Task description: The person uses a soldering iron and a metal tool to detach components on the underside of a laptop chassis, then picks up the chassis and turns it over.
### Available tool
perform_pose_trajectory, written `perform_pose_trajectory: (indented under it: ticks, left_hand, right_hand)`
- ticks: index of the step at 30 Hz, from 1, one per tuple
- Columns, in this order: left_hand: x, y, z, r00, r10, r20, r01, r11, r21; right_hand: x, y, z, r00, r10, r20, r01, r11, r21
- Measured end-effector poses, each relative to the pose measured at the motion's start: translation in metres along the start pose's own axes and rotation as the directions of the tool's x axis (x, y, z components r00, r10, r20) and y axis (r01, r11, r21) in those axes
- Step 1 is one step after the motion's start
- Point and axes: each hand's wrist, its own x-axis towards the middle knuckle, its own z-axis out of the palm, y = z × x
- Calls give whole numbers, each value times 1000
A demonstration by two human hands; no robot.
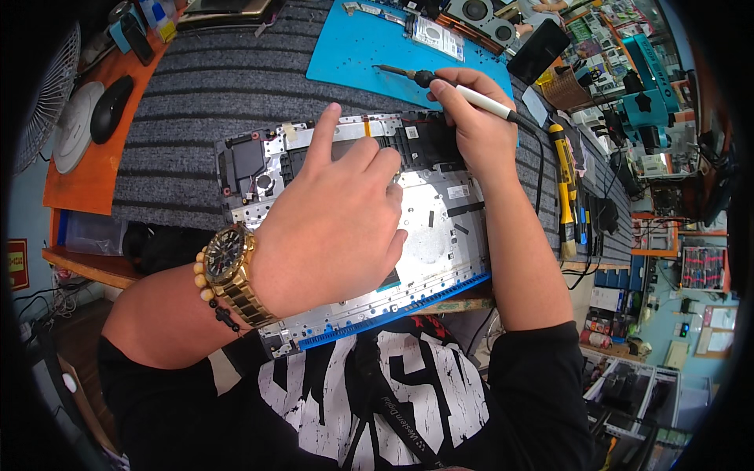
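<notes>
An opened laptop chassis [428,216], silver with black parts, lies before me at the table's near edge. Over its middle is my left hand [338,208], wearing a gold watch [228,255] and a beaded bracelet. One finger stretches out toward the far edge; the others curl inward, and what they may pinch is hidden beneath them. At the chassis's far right corner, my right hand [479,118] grips a soldering iron [483,102] by its white handle. The iron's dark tip points left, above the blue mat [353,55], and its black cord trails past my wrist.
On the mat are a hard drive [437,39] and many small screws. A laptop cooling fan [475,11] and a black phone [540,52] sit beyond. Rightward lie a yellow-handled tool [561,157], a brush [568,235] and a teal microscope [644,94]. A mouse [112,108] rests leftward.
</notes>
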Motion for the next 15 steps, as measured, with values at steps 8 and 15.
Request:
perform_pose_trajectory:
  ticks: [8,15]
  left_hand:
    - [-2,-2,-2,1000,6,5,-6,1000,23]
    - [-5,-2,-2,1000,5,-3,-4,1000,26]
  right_hand:
    - [-4,-2,-12,1000,1,7,-2,975,222]
    - [-56,-10,-61,992,76,101,-119,823,555]
